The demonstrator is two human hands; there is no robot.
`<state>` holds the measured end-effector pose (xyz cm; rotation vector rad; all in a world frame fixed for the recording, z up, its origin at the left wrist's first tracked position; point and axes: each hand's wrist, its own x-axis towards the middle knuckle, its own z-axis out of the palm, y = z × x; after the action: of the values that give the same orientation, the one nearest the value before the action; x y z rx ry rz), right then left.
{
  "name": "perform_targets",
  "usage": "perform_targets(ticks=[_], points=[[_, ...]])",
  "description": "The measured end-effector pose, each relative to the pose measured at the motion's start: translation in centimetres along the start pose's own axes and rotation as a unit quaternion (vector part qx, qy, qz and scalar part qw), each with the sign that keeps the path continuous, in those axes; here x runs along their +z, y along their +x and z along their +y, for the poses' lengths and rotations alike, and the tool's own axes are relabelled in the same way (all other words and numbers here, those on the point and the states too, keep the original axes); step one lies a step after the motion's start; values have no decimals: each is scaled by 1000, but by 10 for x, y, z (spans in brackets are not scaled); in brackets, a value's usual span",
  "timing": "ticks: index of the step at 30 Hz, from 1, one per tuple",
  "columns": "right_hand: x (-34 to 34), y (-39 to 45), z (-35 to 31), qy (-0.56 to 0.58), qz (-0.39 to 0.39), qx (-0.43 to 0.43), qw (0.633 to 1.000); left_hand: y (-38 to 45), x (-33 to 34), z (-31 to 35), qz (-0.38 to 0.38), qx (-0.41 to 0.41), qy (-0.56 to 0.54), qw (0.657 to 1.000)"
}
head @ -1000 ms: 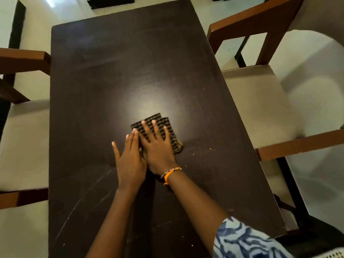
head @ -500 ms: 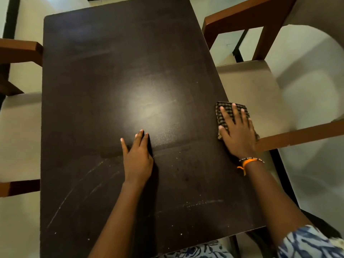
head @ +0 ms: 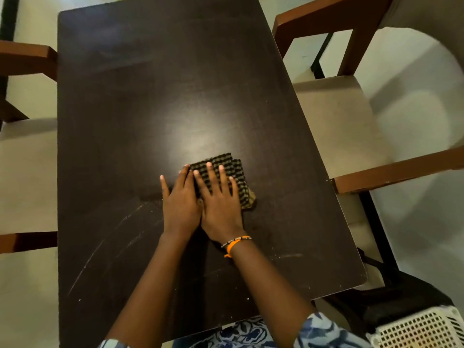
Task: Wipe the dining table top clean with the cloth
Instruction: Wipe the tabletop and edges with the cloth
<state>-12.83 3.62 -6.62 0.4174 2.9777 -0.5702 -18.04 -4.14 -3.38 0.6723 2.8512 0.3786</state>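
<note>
A dark brown dining table top [head: 140, 101] fills the middle of the view. A folded dark checked cloth [head: 237, 172] lies near its centre. My right hand [head: 219, 199] presses flat on the cloth with straight, spread fingers and hides much of it. My left hand [head: 179, 200] lies flat on the bare table right beside it, fingers straight, its edge touching my right hand. Pale dusty streaks and specks [head: 120, 237] mark the near half of the table.
A wooden chair with a beige seat [head: 334, 121] stands close to the table's right edge. Another chair [head: 25, 167] stands at the left edge. A white perforated basket [head: 421, 327] sits on the floor at the lower right.
My right hand slid the cloth out to the table's right edge and then back left to the centre. My left hand stayed flat in about the same spot.
</note>
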Motion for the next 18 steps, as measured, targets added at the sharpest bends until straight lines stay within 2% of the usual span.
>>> perform_targets(ticks=[2, 5, 7, 12, 18], points=[[-1, 0, 5, -11, -7, -25, 1000, -6, -3, -8, 8, -20, -4, 1000], [-13, -2, 41, -55, 23, -38, 997, -12, -6, -13, 1, 2, 2, 1000], [-23, -5, 77, -73, 34, -3, 997, -12, -5, -10, -5, 21, 2, 1000], [-57, -19, 166, -88, 38, 161, 982, -11, -2, -3, -16, 45, 1, 999], [-54, -18, 154, -65, 65, 230, 969, -18, -3, -9, -30, 62, -11, 998]])
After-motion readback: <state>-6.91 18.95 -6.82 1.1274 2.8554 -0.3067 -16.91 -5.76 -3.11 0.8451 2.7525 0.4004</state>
